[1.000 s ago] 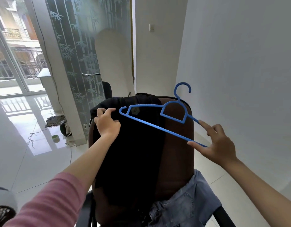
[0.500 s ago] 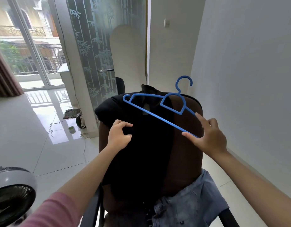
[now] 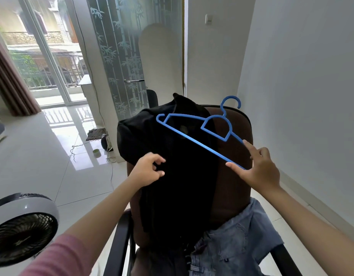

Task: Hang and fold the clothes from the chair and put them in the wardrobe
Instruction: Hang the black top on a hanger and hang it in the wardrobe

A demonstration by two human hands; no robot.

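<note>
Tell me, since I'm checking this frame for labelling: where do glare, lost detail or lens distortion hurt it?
Head view: window light glares off the glossy floor tiles; the black garment on the chair is so dark its folds vanish; the wide-angle lens bows the wall edges and door frames; the blue hanger and both hands stay sharp.

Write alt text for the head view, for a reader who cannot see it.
A right hand holds a blue hanger over a black garment draped on a brown chair, while the left hand pinches the fabric. Denim clothing lies on the seat; a fan stands at lower left.
</note>
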